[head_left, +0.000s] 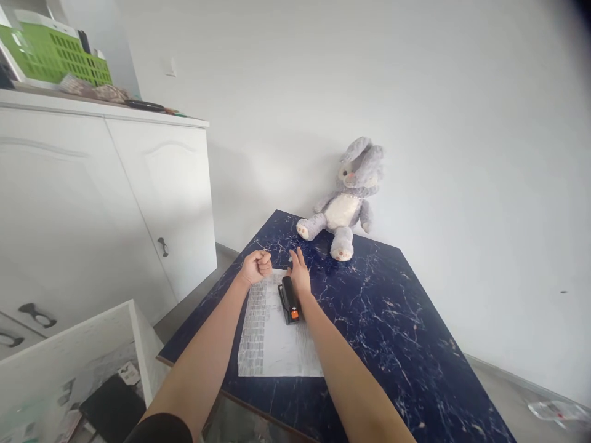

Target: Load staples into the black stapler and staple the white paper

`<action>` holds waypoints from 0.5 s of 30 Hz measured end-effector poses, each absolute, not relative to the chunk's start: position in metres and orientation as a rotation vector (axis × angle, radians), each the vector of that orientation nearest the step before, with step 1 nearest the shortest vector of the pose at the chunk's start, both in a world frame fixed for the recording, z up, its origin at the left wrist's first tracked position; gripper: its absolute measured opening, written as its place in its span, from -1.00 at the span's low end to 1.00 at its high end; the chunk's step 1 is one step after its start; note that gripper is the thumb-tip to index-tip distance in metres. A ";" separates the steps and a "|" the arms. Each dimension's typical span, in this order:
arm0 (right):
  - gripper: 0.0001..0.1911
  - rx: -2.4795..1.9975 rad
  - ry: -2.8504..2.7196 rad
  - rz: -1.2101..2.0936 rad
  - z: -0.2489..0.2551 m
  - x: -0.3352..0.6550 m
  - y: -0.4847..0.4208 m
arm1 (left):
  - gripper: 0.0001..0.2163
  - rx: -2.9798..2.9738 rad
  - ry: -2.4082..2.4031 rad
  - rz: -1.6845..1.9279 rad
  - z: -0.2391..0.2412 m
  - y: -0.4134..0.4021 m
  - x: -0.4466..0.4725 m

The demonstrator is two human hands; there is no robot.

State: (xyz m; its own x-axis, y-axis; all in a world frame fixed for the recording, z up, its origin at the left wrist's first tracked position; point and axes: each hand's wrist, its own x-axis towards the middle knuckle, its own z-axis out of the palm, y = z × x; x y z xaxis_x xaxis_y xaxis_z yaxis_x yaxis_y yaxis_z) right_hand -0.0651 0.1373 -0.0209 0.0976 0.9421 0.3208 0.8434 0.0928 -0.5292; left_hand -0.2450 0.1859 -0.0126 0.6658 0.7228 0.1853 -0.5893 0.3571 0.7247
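Note:
A black stapler with an orange patch at its near end lies on a sheet of printed paper. My left hand is closed in a fist at the paper's far left corner; what its fingers hold, if anything, is hidden. Just right of the stapler, my right hand reaches over the far edge of the paper with its fingers stretched out. A small pale item shows beside those fingers, too small to name.
The paper lies on a dark blue marbled table. A grey plush rabbit sits at its back against the wall. To the left are a white cabinet, a green basket on top, and an open white drawer.

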 end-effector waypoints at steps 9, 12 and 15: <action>-0.61 -1.323 -1.544 0.787 -0.023 -0.054 0.013 | -0.71 0.781 0.115 0.911 -0.011 0.190 -0.239; -0.43 -1.463 -1.639 0.694 -0.030 -0.062 -0.003 | -0.71 0.812 0.138 0.904 -0.010 0.190 -0.238; -0.38 -1.583 -1.635 0.601 -0.036 -0.070 -0.004 | -0.71 0.877 0.172 0.894 -0.010 0.189 -0.235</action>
